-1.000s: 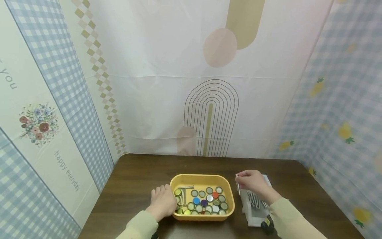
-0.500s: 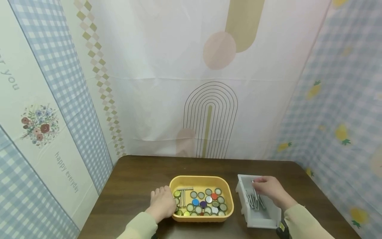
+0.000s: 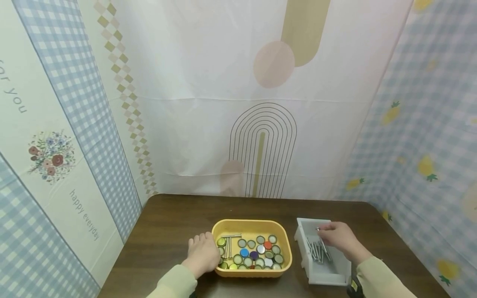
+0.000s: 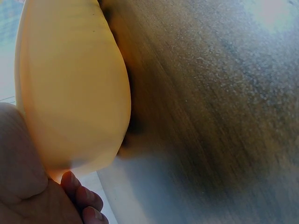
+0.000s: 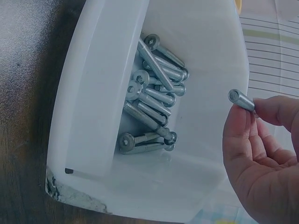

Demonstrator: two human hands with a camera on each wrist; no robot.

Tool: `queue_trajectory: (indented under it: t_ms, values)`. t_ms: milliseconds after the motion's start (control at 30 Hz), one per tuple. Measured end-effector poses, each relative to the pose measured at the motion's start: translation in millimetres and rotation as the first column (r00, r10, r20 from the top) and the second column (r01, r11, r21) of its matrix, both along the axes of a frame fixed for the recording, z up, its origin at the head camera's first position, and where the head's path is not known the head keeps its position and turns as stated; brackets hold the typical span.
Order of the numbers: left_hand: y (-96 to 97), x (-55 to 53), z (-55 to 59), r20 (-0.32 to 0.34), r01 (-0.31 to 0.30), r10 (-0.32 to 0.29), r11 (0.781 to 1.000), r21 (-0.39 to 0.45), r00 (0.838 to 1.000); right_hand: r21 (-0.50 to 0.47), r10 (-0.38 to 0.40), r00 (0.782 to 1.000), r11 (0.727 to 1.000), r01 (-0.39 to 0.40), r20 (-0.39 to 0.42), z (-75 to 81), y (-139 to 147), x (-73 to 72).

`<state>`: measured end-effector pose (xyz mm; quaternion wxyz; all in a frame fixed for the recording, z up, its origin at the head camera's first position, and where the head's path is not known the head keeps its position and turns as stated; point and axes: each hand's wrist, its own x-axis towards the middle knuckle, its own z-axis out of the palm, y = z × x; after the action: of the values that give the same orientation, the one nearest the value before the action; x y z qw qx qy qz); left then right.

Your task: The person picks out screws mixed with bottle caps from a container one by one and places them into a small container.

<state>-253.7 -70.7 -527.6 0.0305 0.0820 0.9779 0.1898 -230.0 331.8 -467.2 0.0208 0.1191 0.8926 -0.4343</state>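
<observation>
My left hand (image 3: 203,253) holds the left end of a yellow plastic tub (image 3: 247,273), its fingers curled near the rim in the left wrist view. In that view the tub's outer wall (image 4: 77,88) fills much of the left side. Inside the tub lie many bottle caps (image 3: 254,255) and several long bolts (image 3: 228,248). Over a white plastic bin (image 3: 328,278), my right hand (image 3: 340,239) pinches a silver bolt (image 5: 241,99) between thumb and fingers. Below it, a pile of similar bolts (image 5: 152,100) lies in the bin.
Both containers stand on a dark wooden table (image 3: 179,215), the white bin a short gap right of the tub. Patterned cloth (image 3: 193,124) hangs behind the table, with checked cloth (image 3: 428,165) at the sides.
My right hand has moved right with the bolt, from the white bin's left edge to above its middle. The bolt appears more tilted. My left hand stays at the tub.
</observation>
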Motion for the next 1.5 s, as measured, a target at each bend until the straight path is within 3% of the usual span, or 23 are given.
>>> queue_trajectory:
  t_ms: [400,933,1233,1500]
  values:
    - [0.0,-0.1,2.4,-0.003,0.002,-0.002,1.0,-0.006,1.0,-0.022,0.001,1.0,1.0,-0.002,-0.021,-4.1,5.6,-0.3]
    - [0.1,-0.6,2.1,-0.01,0.002,-0.002,1.0,-0.008,1.0,-0.002,0.002,1.0,1.0,-0.002,0.016,0.5,-4.8,-2.8]
    - [0.0,-0.6,-0.8,-0.013,0.002,-0.002,1.0,-0.012,1.0,-0.033,0.023,1.0,0.999,-0.023,0.002,4.8,-32.1,-10.6]
    - [0.0,-0.1,-1.1,-0.018,0.003,-0.003,1.0,-0.006,1.0,-0.059,0.065,0.998,0.996,-0.066,-0.021,7.4,-77.7,-22.5]
